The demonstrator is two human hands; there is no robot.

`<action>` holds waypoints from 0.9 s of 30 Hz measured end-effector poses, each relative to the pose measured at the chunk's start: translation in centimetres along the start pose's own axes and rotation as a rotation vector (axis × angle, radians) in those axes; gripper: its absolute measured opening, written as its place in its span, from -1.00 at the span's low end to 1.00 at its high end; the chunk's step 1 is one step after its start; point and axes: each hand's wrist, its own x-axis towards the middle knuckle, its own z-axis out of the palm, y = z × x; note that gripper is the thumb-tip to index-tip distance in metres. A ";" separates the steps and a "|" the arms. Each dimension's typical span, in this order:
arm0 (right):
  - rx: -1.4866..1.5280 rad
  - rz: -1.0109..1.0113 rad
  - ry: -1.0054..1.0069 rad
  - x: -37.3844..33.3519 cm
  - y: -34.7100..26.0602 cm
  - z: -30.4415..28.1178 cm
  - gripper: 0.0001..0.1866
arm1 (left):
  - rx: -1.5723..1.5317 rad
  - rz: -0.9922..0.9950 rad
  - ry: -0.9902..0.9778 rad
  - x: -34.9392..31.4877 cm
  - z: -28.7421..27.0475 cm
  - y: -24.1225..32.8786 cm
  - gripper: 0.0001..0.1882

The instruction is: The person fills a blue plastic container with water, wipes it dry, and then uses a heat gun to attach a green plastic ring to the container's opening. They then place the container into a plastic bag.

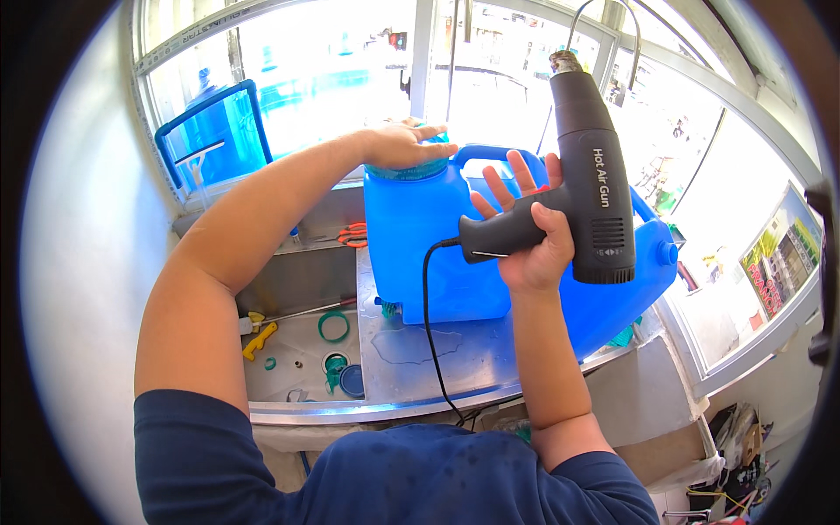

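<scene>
While my left grip is lying flat atop a blue jug, my right grip is loosely holding a heat gun.

Metal counter, two blue jugs on top, water puddle, green ring in adjoining sink

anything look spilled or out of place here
Yes: a clear puddle lies on the metal counter by the blue jug. The heat gun's black cord crosses it in this view, touching or not. A loose green ring in the sink also looks stray.
</scene>
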 end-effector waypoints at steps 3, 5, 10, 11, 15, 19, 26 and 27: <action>-0.104 -0.038 -0.003 -0.5 -0.6 -0.1 -0.19 | -0.019 -0.017 -0.065 0.0 -0.7 0.6 -0.01; -0.107 -0.048 -0.005 -0.9 -0.9 -0.3 -0.19 | -0.012 -0.005 -0.092 -0.1 -1.3 0.9 0.06; -0.099 -0.060 -0.004 -1.3 -1.8 -1.1 -0.16 | 0.160 -0.122 -0.109 0.4 -2.4 1.7 0.29; -0.080 -0.061 -0.009 -1.3 -1.9 -1.3 -0.14 | 0.134 -0.106 -0.145 0.5 -2.5 1.8 0.31; -0.128 -0.073 -0.024 -1.3 -2.4 -1.7 -0.17 | 0.136 -0.054 -0.238 1.0 -2.5 2.4 0.38; -0.045 -0.062 -0.030 -1.5 -2.7 -2.1 -0.13 | 0.150 -0.032 -0.208 1.2 -2.8 2.7 0.42; -0.014 -0.117 -0.040 -1.4 -3.1 -3.1 -0.18 | -0.453 0.140 0.305 -1.6 -4.0 -3.6 0.42; -0.003 -0.126 -0.040 -1.4 -3.0 -3.2 -0.19 | -0.585 0.143 0.355 -2.7 -2.5 -5.3 0.44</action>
